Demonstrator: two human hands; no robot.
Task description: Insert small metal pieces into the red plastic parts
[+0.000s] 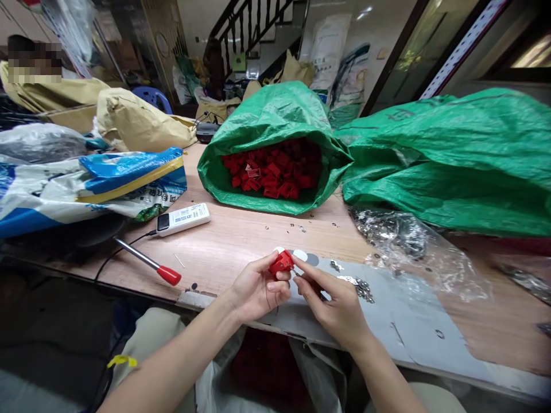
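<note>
My left hand [258, 289] pinches a small red plastic part [282, 262] between thumb and fingers, above the table's front edge. Close against its right side, my right hand [333, 298] has its thumb and forefinger drawn together. Something thin and dark seems to show at those fingertips, too small to make out. Just right of the hands, small metal pieces [365, 289] lie in a pile on a grey sheet [413, 338]. Behind, a green woven sack [275, 106] lies with its mouth towards me, holding many similar red parts [275, 172].
A clear bag of metal pieces [400, 235] and another green sack [447, 155] lie right. To the left are a white device [184, 219] with a cable, a red-handled metal rod [148, 261] and a blue-white bag [129, 178]. Below the edge, an open sack holds red parts [269, 367].
</note>
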